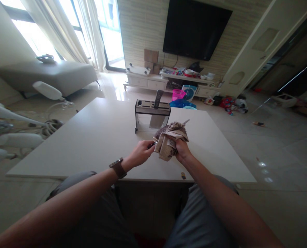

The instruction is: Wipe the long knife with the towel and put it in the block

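Note:
My left hand, with a watch on the wrist, is closed around the dark handle of a knife. A brown patterned cloth covers most of the blade, and only the narrow metal tip shows beyond it. My right hand grips the cloth around the blade, its fingers largely hidden in the folds. Just behind the cloth stands a knife rack with a dark top and open frame. One broad-bladed knife with a black handle sits in its slot, the blade hanging down inside.
The white table lies before me, with a small yellow and dark object near its front edge. White chairs stand at the left. Beyond the table are a pink basket, blue tubs and a low cabinet.

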{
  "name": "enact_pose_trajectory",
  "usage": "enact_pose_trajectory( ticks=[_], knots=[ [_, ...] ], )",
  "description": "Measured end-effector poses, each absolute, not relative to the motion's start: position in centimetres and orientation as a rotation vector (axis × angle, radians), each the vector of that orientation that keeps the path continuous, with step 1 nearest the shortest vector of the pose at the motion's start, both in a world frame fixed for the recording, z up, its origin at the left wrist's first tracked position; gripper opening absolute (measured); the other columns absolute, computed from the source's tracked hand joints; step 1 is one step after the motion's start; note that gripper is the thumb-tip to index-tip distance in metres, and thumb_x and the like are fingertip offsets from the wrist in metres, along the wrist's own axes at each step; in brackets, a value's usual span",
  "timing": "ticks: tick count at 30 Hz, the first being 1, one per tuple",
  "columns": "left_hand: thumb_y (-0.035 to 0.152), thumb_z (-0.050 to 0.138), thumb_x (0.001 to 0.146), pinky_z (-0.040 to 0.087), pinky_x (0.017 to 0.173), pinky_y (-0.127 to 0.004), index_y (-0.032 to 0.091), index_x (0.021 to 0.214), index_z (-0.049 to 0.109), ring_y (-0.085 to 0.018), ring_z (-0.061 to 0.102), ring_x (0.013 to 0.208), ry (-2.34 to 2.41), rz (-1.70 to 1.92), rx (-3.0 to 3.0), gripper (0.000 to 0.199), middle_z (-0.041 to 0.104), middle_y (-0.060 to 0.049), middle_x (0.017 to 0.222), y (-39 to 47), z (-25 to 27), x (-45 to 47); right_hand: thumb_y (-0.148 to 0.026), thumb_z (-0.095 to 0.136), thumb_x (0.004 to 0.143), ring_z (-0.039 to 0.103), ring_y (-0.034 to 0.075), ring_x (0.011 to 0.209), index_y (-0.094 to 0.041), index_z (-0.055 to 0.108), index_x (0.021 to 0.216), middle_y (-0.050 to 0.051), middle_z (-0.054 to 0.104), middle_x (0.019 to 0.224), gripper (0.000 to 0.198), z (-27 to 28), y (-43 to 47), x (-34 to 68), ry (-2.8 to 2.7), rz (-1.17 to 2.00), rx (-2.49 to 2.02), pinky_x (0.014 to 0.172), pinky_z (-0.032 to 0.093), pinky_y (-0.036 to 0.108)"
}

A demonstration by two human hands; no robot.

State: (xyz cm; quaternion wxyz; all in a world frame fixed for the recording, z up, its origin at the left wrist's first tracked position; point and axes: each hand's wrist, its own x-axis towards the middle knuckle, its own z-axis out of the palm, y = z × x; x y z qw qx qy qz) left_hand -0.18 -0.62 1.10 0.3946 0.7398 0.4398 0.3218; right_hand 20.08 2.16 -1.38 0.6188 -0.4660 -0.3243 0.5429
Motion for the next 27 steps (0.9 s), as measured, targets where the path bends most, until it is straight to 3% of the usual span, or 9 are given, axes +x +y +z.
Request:
enact_pose_trajectory(
  ticks=[27],
  knots=[
    [0.044,0.050,0.096,0.032,0.055,-0.025,0.015,0.074,0.063,-0.013,0.044,0.058,1.103,0.825,1.892,0.038,0.054,0.002,0.059,-0.69,1.38,-0.15,-0.034,0.091,0.058,0.074,0.027,0.098,-0.027,0.073,0.097,0.001,0.080,0.098,0.043,-1.06,1.83,19.85,-0.749,1.246,-1.086,0.100,0.060,0.048]
  ],
)
